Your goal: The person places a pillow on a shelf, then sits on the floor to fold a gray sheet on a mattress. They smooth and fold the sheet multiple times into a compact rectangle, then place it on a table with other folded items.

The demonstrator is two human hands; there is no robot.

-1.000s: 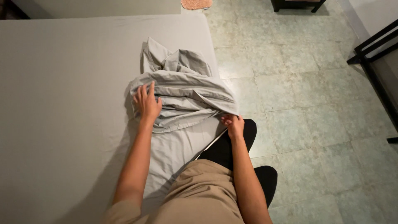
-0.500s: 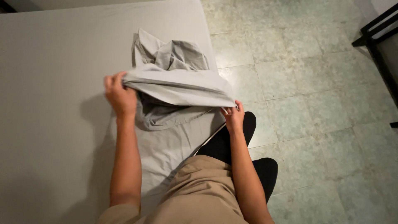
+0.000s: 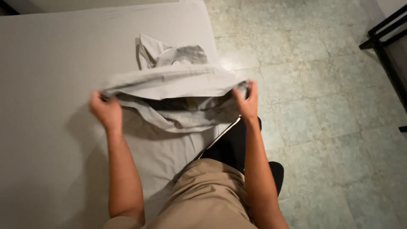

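Note:
A pale grey garment [image 3: 174, 80] hangs stretched between my two hands above the bed. My left hand [image 3: 106, 111] grips its left edge. On the other side, my right hand [image 3: 247, 100] grips its right edge near the bed's corner. The lifted part is pulled taut and its lower folds sag open towards me. The garment's far end, with a collar-like flap, still lies on the grey bed sheet [image 3: 51, 76].
The bed's right edge runs beside a pale green tiled floor [image 3: 322, 106]. A dark frame of furniture [image 3: 388, 38] stands at the right edge. My tan shorts and dark-clad leg press against the bed's near corner.
Both hands took hold of the garment's edges and lifted it off the sheet, spreading apart. My left hand moved left and down, my right hand rose.

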